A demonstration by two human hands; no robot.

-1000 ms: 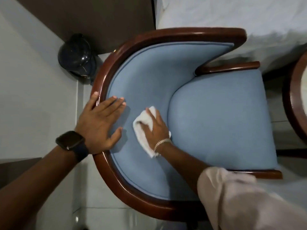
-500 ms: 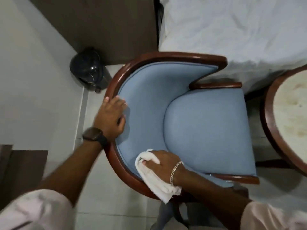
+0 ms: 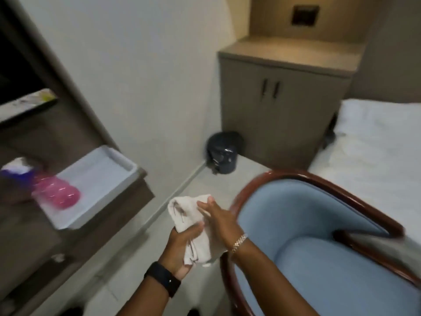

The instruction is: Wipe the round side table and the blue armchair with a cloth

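Note:
The blue armchair (image 3: 319, 224) with its dark wooden rim fills the lower right of the head view. Both my hands hold a white cloth (image 3: 186, 215) with dark smudges, in the air left of the chair above the floor. My left hand (image 3: 182, 245), with a black watch on the wrist, grips the cloth from below. My right hand (image 3: 218, 220), with a bracelet, lies flat against the cloth's right side with fingers straight. The round side table is out of view.
A white tray (image 3: 98, 179) with a pink bottle (image 3: 57, 192) sits on a brown counter at the left. A dark bin (image 3: 222, 153) stands in the corner by a beige cabinet (image 3: 284, 106). A white bed (image 3: 376, 144) lies behind the chair.
The view has lifted from looking down into the chair to the room. My right hand left the chair's inner back with the cloth, and my left hand let go of the rim and took the cloth.

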